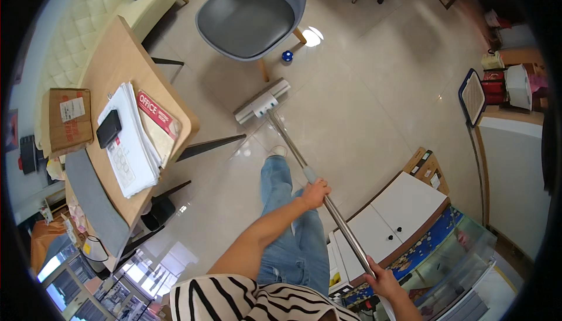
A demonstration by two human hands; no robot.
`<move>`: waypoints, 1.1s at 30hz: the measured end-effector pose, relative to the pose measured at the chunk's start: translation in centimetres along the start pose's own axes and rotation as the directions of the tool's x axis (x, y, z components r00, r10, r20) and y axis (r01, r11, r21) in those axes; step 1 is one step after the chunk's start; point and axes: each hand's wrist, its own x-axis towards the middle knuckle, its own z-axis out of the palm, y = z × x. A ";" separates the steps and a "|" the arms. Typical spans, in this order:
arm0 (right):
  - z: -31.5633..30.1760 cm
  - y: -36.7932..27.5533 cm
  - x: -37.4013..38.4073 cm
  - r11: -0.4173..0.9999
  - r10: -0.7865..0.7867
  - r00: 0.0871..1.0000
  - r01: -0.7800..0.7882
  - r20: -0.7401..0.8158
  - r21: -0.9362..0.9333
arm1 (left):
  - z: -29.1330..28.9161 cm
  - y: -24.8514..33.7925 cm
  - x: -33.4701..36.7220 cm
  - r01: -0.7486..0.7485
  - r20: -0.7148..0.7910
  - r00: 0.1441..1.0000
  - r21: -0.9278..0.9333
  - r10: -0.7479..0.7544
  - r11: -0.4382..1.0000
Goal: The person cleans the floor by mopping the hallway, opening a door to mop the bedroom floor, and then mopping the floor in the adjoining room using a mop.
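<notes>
A mop with a long metal pole [350,234] slants across the view, its flat grey and white head [263,101] resting on the tiled floor in front of a chair. My left hand [316,193] is wrapped round the pole just below its grey collar, about halfway along. Lower down and to the right, my right hand [383,280] grips the pole near its end. Just beyond the mop head stands the grey chair [246,22] with wooden legs. A small blue ball [287,56] lies on the floor beside those legs.
To the left is a wooden table [175,104] bearing papers [126,145], a black wallet-like object [109,128] and a cardboard box [67,119]. A low white cabinet [386,218] stands on the right, beside a glass tank [462,256]. A cream sofa [76,40] is at far left.
</notes>
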 end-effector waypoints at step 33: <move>0.8 -6.7 2.4 0.982 0.083 0.991 -0.099 0.102 0.162 | -1.1 -4.1 -4.6 -0.015 0.356 0.934 -0.007 0.017 1.000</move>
